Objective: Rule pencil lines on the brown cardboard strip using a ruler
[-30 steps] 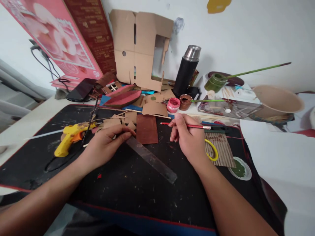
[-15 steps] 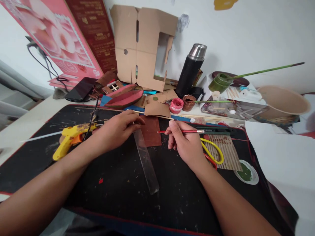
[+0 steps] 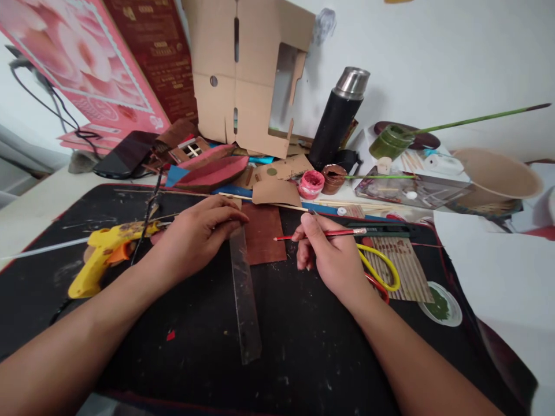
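My left hand has its fingers bent together over the far end of a clear ruler. The ruler runs toward me across the dark mat, along the left edge of a brown-painted card piece. My right hand is closed around a red pencil, its tip pointing left over the right part of that card. Just beyond the hands, a thin wooden stick lies by a curved piece of cardboard.
Left of my arm lies a yellow glue gun. Yellow-handled scissors and corrugated card sit under and beside my right wrist. Paint jars, a black thermos and a pink-and-brown boat shape stand behind.
The ruler has turned, its near end swinging left, so it lies closer to the card's left edge. My left hand has moved with its far end. The pencil stays in my right hand.
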`<state>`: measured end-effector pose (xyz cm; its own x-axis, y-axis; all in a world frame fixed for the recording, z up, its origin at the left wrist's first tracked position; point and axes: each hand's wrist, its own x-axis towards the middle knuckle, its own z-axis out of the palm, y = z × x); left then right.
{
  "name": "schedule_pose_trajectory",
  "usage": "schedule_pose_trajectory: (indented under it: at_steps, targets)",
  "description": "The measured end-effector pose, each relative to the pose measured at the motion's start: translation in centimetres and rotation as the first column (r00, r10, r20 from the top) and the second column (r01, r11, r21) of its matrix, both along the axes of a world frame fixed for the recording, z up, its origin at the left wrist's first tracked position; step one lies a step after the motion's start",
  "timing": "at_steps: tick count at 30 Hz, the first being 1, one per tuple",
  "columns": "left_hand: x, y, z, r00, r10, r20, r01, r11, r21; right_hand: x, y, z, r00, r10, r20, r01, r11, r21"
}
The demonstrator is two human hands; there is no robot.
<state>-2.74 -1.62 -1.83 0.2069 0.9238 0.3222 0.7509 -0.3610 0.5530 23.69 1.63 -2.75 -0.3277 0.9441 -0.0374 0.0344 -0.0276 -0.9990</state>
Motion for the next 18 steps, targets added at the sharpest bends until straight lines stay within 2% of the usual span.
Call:
schedule_pose_trajectory:
  at_steps: [5,8,13,16,18]
  targets:
    - [-0.5,0.0,0.0,0.999,-0.024,0.042,0.028,0.995,-0.097,-0.2,0.0,0.0,1.0,0.008,-0.007,-0.008,0.999,-0.031]
    - [-0.6,0.1,0.1,0.997,-0.054,0.054,0.059,0.993,-0.103,-0.2,0.0,-0.2,1.0,0.009,-0.015,-0.01,0.999,-0.04]
    - [-1.3,-0.7,1.2,0.969,-0.245,-0.036,0.239,0.962,-0.132,-0.1,-0.1,-0.2,1.0,0.008,-0.022,-0.009,0.999,-0.049]
    - [-1.6,-2.1,1.9,0.937,-0.32,-0.144,0.283,0.931,-0.229,-0.1,0.0,-0.1,1.0,0.0,-0.027,-0.001,0.999,-0.052]
    - [-1.4,-3.4,2.2,0.908,-0.391,-0.148,0.33,0.888,-0.321,-0.2,-0.1,0.0,1.0,0.001,-0.022,-0.002,0.998,-0.055]
